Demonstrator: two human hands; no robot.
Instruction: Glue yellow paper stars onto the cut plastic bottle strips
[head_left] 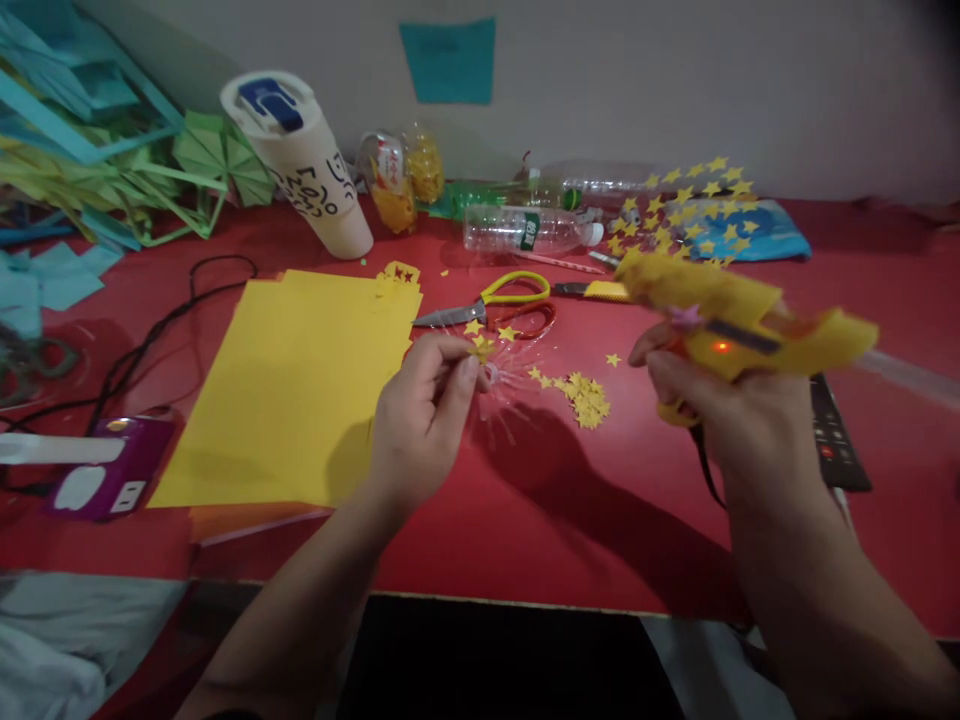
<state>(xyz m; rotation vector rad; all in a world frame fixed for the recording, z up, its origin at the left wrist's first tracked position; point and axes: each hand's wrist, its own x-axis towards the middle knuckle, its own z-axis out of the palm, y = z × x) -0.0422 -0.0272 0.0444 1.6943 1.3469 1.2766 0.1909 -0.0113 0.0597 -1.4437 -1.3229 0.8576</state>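
Note:
My left hand (420, 415) is closed in a pinch, with a small yellow paper star (482, 349) at its fingertips. Right beside those fingers lies a clear plastic piece cut into thin spreading strips (510, 390), with a few yellow stars near its far tips. My right hand (750, 410) grips a yellow hot glue gun (739, 315), slightly blurred, its small orange light lit. It is raised over the table's right side. Between the hands lies a pile of yellow stars (587, 400), with one loose star (613, 360) nearby.
Yellow paper sheets (285, 390) lie at left. Behind are scissors (484, 308), a cutter (592, 290), plastic bottles (525, 230) and a white tumbler (307, 170). A star-tipped spray (682, 215) stands back right. Folded paper shapes (150, 150), black cables (142, 350) and a purple box (112, 470) occupy the left.

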